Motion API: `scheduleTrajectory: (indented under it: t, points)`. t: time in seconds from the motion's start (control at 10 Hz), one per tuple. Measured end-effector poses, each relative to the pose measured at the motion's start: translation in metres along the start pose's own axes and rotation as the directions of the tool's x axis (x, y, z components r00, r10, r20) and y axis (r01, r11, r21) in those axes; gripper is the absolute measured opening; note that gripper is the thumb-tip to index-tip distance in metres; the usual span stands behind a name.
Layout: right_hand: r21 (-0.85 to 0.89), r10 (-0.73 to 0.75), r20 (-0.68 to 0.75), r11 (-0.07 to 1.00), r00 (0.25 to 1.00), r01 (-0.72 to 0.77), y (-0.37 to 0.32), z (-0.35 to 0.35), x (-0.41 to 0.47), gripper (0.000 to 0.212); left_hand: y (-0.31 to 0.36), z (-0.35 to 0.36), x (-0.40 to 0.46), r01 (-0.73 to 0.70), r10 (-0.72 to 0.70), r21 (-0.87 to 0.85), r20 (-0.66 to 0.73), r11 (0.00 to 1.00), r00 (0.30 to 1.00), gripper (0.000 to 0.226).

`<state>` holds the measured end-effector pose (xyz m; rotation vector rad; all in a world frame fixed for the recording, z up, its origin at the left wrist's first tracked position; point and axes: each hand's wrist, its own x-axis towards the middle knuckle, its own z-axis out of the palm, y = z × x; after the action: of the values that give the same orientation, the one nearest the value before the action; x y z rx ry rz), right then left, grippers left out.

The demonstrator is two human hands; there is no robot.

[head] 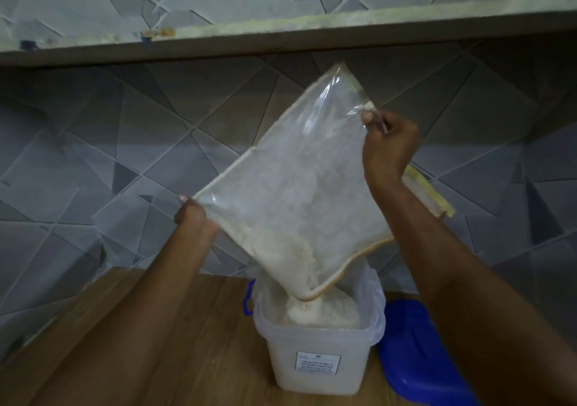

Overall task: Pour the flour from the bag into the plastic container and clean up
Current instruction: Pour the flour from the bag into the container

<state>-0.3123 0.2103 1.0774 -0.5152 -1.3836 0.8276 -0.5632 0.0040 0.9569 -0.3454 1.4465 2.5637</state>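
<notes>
I have the bag [299, 187] tipped corner-down over the plastic container [318, 358], its long axis slanting from my right hand [388, 143] high at the upper corner down to the low corner inside the rim; my left hand [193, 218] pinches the lower left corner, nearer the container; my right hand's fingers pinch the top edge; flour [321, 312] heaps directly below the spout, so the pour runs straight down; the container stands on the tabletop [187, 327], a blue lid [415, 343] just beside it on the right, a shelf [281, 37] overhead; nothing blocks the bag's descent, I judge
</notes>
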Motion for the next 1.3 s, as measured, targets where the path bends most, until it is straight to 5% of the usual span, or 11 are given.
scheduleTrajectory:
  t: [0.1, 0.3, 0.4, 0.5, 0.6, 0.7, 0.8, 0.9, 1.1, 1.2, 1.3]
  points:
    - [-0.018, -0.045, 0.161, 0.999, 0.986, 0.049, -0.007, 0.000, -0.005, 0.011, 0.005, 0.005, -0.007, 0.027, -0.026, -0.009, 0.056, 1.000, 0.998, 0.064]
    - [0.022, 0.041, 0.024, 0.999, 0.999, -0.042, 0.000, -0.002, 0.007, 0.008, 0.014, 0.005, -0.020, 0.010, -0.013, 0.037, 0.093, 0.999, 0.996, 0.060]
    - [0.021, -0.055, 0.204, 0.998, 0.977, 0.051, -0.005, 0.004, -0.006, 0.011, 0.018, -0.001, -0.014, -0.017, 0.012, 0.062, 0.082, 0.998, 0.997, 0.059]
    - [0.104, 0.028, 0.047, 0.994, 0.998, -0.033, -0.006, 0.002, 0.012, 0.020, 0.012, -0.001, 0.028, 0.049, -0.048, -0.015, 0.083, 0.999, 0.995, 0.070]
    - [0.112, 0.008, 0.012, 0.994, 1.000, -0.010, -0.008, 0.003, 0.006, 0.023, 0.012, 0.005, -0.003, -0.008, 0.002, 0.054, 0.110, 0.999, 0.994, 0.058]
    - [0.119, 0.013, 0.112, 0.993, 0.994, -0.026, -0.011, 0.005, -0.003, 0.014, 0.010, 0.007, -0.024, -0.043, 0.035, 0.058, 0.135, 0.997, 0.990, 0.054]
    - [0.139, 0.073, -0.024, 0.988, 0.997, -0.069, -0.003, -0.001, 0.007, 0.009, 0.014, 0.006, -0.009, -0.021, 0.012, 0.077, 0.115, 0.997, 0.993, 0.054]
    - [0.160, -0.029, 0.149, 0.987, 0.988, 0.005, -0.008, -0.001, -0.002, 0.008, 0.018, 0.009, 0.000, 0.074, -0.085, 0.084, 0.141, 0.994, 0.986, 0.065]
    - [0.139, 0.039, -0.001, 0.990, 0.999, -0.038, -0.008, -0.006, 0.015, 0.018, 0.025, 0.012, -0.011, 0.014, -0.021, 0.070, 0.109, 0.997, 0.994, 0.060]
    - [0.128, -0.043, 0.120, 0.991, 0.992, 0.027, -0.016, -0.008, 0.009, 0.017, 0.030, 0.011, -0.012, -0.046, 0.039, 0.058, 0.113, 0.997, 0.993, 0.056]
    - [0.110, 0.018, -0.013, 0.994, 1.000, -0.017, -0.009, -0.012, 0.018, 0.018, 0.036, 0.014, -0.022, 0.032, -0.023, -0.043, 0.203, 0.999, 0.979, 0.062]
